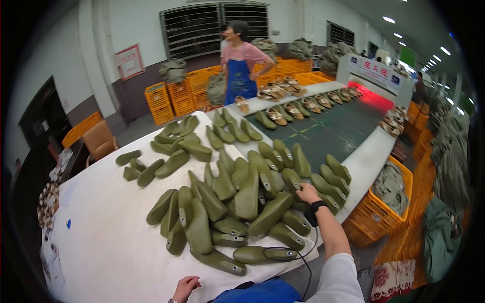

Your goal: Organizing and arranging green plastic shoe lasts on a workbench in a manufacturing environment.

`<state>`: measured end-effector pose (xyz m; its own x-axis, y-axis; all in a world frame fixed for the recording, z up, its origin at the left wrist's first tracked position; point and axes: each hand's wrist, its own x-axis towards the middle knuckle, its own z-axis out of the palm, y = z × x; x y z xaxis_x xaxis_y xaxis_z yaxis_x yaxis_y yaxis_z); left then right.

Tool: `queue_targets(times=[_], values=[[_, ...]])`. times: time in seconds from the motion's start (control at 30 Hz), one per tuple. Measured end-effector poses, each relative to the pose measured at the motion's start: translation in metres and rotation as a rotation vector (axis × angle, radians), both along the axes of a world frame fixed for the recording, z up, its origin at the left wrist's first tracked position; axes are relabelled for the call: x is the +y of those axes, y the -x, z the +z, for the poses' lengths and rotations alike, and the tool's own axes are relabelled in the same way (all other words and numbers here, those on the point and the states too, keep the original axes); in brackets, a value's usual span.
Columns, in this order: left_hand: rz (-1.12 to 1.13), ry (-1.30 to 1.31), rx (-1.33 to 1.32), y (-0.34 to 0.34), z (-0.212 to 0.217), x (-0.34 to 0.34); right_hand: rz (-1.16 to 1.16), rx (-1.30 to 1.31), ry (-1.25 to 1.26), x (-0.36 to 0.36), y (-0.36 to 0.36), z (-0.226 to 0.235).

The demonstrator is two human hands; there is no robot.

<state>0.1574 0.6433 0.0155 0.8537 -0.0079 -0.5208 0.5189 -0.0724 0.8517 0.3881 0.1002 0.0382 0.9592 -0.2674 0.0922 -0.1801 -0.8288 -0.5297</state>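
Observation:
Many olive-green shoe lasts (247, 197) lie heaped on the near part of a white table (111, 227). Out to the right, my right hand (307, 193) is closed on the end of a shoe last (291, 180) at the heap's right side. A dark band circles that wrist, and a thin black cable hangs from a small box beside it. My left hand (187, 288) is low at the table's near edge, its fingers curled together with nothing visible in them. The closest lasts to it are at the heap's front, including one lying flat (218, 261).
A dark green conveyor belt (328, 131) bears rows of shoes (310, 104) and lasts toward a red-lit machine (371, 76). An orange crate (379, 212) holding cloth stands to the right. Beyond the table stands a person in a blue apron (241, 76), near stacked orange crates (159, 103).

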Motion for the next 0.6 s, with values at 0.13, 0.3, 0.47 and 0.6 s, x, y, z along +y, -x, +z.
queue_targets(times=[0.13, 0.3, 0.47, 0.6], values=[[-0.066, 0.031, -0.065, -0.011, -0.004, -0.003, 0.036, -0.047, 0.008, -0.028, 0.018, -0.011], [-0.261, -0.112, -0.150, -0.014, -0.014, 0.020, 0.144, -0.247, -0.211, 0.005, 0.070, 0.079], [-0.520, -0.574, -0.287, -0.009, -0.020, 0.033, 0.288, -0.677, -0.417, 0.093, 0.164, 0.270], [-0.790, -0.633, -0.303, -0.019, -0.037, 0.025, 0.882, -1.306, -0.114, 0.177, 0.279, 0.357]])
